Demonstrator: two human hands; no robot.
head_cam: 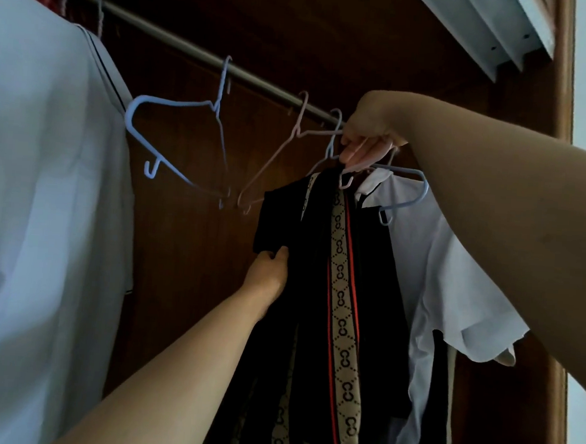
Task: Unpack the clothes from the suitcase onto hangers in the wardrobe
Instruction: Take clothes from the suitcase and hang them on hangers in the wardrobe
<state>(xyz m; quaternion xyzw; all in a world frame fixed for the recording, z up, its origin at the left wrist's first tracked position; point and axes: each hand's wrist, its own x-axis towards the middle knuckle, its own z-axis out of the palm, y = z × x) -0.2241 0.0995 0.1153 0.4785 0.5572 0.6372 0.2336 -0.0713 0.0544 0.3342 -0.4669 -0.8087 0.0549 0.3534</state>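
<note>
Gripping the neck of a hanger (347, 177) in curled fingers, the right hand (368, 140) holds up the black monogram-striped shirt (301, 291), which hangs lengthwise straight down from it. The wardrobe rod (192, 49) lies just above; whether the hook has caught it cannot be told. The left hand (268, 271), lower, pinches the sleeve. An empty blue hanger (172, 103) hangs leftward and a white shirt (453, 266) crowds the right.
</note>
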